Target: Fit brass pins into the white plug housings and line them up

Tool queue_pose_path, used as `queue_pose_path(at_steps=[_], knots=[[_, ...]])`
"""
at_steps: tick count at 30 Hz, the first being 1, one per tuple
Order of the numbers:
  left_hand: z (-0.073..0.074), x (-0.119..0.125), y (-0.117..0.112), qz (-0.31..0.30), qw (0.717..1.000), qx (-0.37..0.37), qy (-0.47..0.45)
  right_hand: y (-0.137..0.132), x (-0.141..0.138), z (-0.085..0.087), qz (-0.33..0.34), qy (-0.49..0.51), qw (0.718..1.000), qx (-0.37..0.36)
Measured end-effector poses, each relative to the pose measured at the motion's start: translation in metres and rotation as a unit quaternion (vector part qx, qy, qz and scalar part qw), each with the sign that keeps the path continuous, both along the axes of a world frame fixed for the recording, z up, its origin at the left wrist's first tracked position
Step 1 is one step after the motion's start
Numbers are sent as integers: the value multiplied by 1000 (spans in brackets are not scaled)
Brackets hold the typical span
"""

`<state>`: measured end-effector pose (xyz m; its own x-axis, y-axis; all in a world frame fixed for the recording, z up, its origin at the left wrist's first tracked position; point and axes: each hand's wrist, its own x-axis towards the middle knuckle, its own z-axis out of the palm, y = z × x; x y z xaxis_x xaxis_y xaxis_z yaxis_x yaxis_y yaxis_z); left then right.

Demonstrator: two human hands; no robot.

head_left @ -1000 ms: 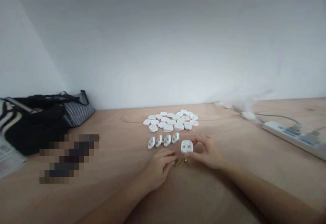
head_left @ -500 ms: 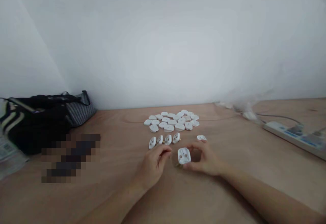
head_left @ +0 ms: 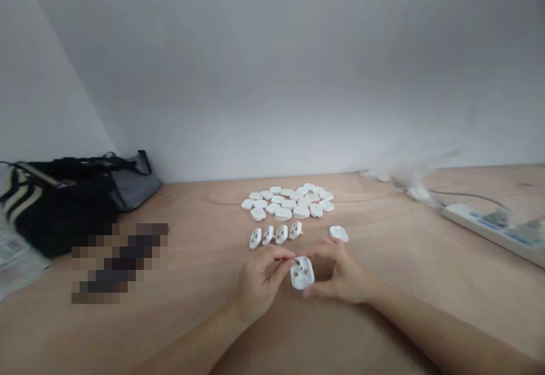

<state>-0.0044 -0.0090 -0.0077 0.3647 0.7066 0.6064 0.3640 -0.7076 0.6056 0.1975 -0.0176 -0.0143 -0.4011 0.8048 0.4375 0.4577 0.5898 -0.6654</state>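
In the head view, my right hand (head_left: 340, 275) grips a white plug half (head_left: 302, 274) by its edges, its inner face with metal parts turned towards me. Thumb and fingertips of my left hand (head_left: 261, 278) are pinched together at the plug half's upper left edge. Between them is a small dark piece, too small to name. Beyond my hands stands a row of several similar plug halves (head_left: 281, 234), tilted, with metal pins at some of them. A single white cover (head_left: 339, 234) lies just past my right fingers.
Several white plug covers (head_left: 283, 213) lie clustered towards the wall. At the right is a white power strip (head_left: 489, 227) with a cable, near a clear plastic bag (head_left: 409, 176). A black bag (head_left: 59, 210) and a blurred-out dark object (head_left: 123, 261) are on the left.
My left pinch has moved right and now meets the plug half's edge. My right hand has shifted the plug half slightly down and left, uncovering more of the single cover.
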Motion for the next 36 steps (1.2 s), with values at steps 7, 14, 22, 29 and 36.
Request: queue_pose_path(at_steps=[7,14,22,29,36], knots=[[-5,1,3,-20,1000,5,-10,0,1,1,1,-7,1000,2],[-5,0,4,-16,999,5,-31,-1,0,5,22,-17,1000,-1],[-1,-1,4,-46,997,21,53,-3,-2,5,-11,-14,1000,22],[0,-3,1,-24,998,15,62,11,9,1,-90,-39,994,43],[-1,-2,1,-81,980,-58,171,46,32,-9,-213,-134,967,36]])
